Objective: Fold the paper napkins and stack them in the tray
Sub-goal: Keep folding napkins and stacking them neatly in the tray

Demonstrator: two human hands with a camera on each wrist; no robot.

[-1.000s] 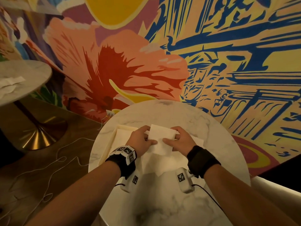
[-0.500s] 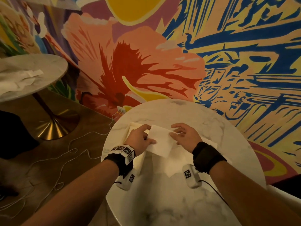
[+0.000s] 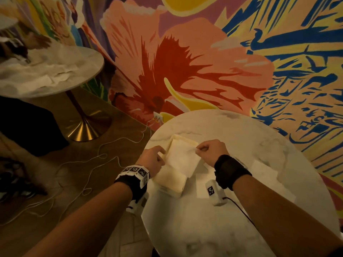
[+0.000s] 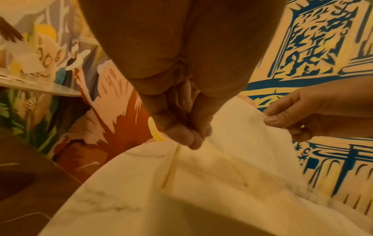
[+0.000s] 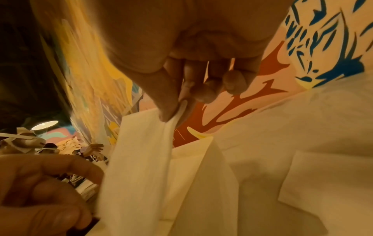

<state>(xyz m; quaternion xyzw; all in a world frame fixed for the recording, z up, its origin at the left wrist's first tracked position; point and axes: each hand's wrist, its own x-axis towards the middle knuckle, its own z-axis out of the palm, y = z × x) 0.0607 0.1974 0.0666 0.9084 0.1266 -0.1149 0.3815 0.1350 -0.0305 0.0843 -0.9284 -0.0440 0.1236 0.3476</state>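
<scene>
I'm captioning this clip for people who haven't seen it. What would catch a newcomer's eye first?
The huge painted flower mural on the wall behind, red and pink beside blue and yellow. Below it, on a round marble table, the left hand and right hand each pinch a white napkin above a cream tray.

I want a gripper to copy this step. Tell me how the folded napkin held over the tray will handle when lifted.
Probably floppy: the napkin sags between the left hand and right hand, each pinching a corner. Likely very light, since fingertip pinches carry it. It may tear or crumple if tugged; the pinched corner already bunches over the tray.
</scene>
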